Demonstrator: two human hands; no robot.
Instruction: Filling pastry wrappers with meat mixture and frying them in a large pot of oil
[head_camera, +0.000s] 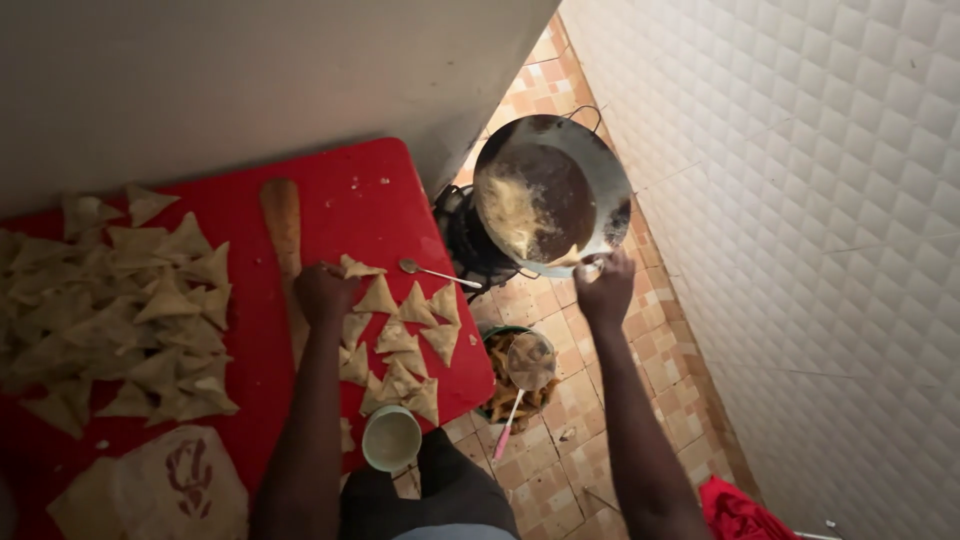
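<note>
My left hand (322, 292) rests on the red table (330, 190), closed on a folded raw samosa (360, 268) at the top of a small pile (400, 345). My right hand (606, 288) reaches over the near rim of a metal wok (552, 192) of frothing oil and holds a pale samosa (572, 256) at the oil's edge. The wok sits on a dark burner (468, 240) on the floor.
A large heap of raw samosas (115, 315) covers the table's left side. A wooden rolling pin (283, 235), a metal spoon (435, 271), a small cup (391, 438) and a bag (170, 485) lie on the table. On the tiled floor stands a bowl of fried pieces with a skimmer (525, 370).
</note>
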